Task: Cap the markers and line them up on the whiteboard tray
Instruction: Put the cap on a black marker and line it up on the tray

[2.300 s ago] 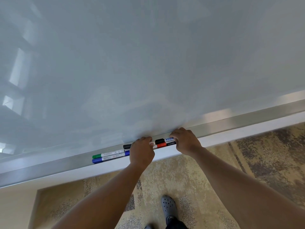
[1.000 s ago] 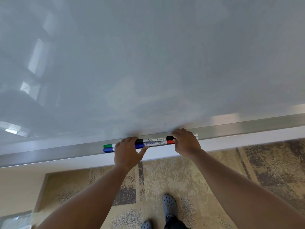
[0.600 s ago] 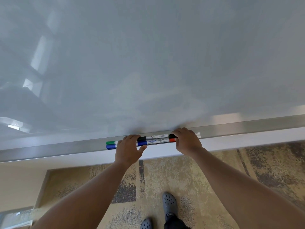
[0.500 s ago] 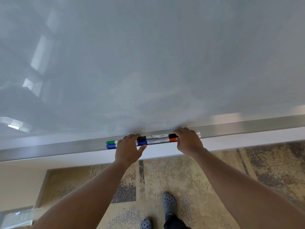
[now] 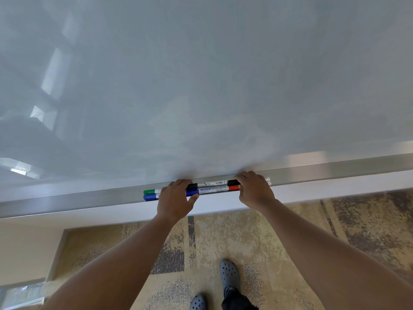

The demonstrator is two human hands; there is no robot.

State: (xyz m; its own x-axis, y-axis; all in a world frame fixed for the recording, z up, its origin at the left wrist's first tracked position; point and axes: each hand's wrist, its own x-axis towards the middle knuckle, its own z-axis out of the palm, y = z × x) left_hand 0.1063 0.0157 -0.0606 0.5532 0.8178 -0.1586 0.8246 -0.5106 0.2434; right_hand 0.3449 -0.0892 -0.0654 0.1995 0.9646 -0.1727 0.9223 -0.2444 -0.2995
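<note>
Several capped markers lie end to end in two rows on the metal whiteboard tray [image 5: 89, 199]. At the left end sit a green-capped marker [image 5: 149, 191] and a blue-capped marker [image 5: 149, 197]. In the middle lie a black-capped marker [image 5: 212, 183] and a second blue-capped marker [image 5: 213, 189]. Another black cap [image 5: 232, 182] and a red cap [image 5: 233, 188] show beside my right hand [image 5: 254, 191], which covers those two barrels; their white ends [image 5: 268, 181] poke out. My left hand [image 5: 173, 199] lies over the left pair's barrels, thumb under the middle blue cap.
The whiteboard [image 5: 201, 86] fills the upper view, glossy and blank. Below the tray runs a white wall strip [image 5: 335, 190], then patterned beige carpet [image 5: 279, 231]. My grey clog shoes [image 5: 229, 274] stand on the carpet right under the tray.
Since 2.3 s ago the markers have been slid together into two tight, level rows and my left hand moved left. Over the last half second both hands stay put.
</note>
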